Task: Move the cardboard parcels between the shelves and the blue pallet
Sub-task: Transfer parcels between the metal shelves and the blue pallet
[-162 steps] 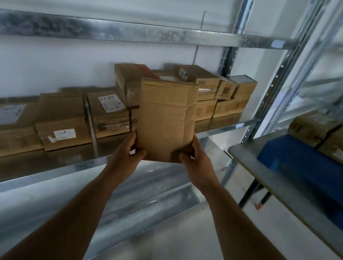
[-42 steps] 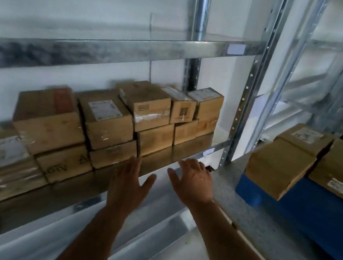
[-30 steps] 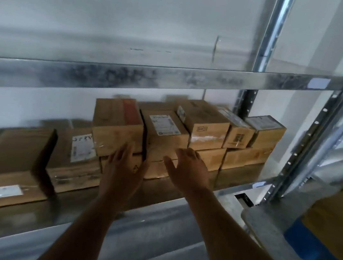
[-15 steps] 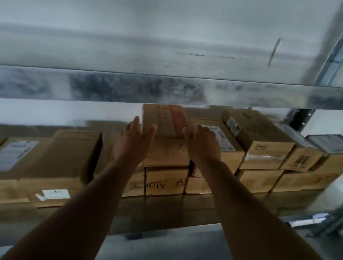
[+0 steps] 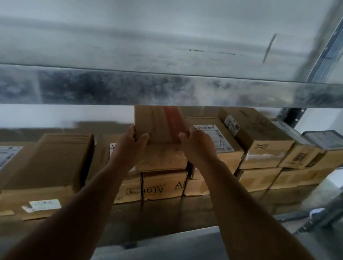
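parcel (image 5: 161, 133) | brown cardboard, red tape strip | gripped by both hands

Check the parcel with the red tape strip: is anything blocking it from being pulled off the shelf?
Nothing visible blocks it. Left hand and right hand grip the red-taped parcel atop the stack; the front is open, though the upper shelf beam hangs close above.

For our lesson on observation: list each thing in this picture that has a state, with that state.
Left hand: grips the red-taped parcel.
Right hand: grips the same parcel.
Red-taped parcel: held, atop a stack.
Labelled parcel: stacked, beside it.
Lower shelf: loaded with parcels.
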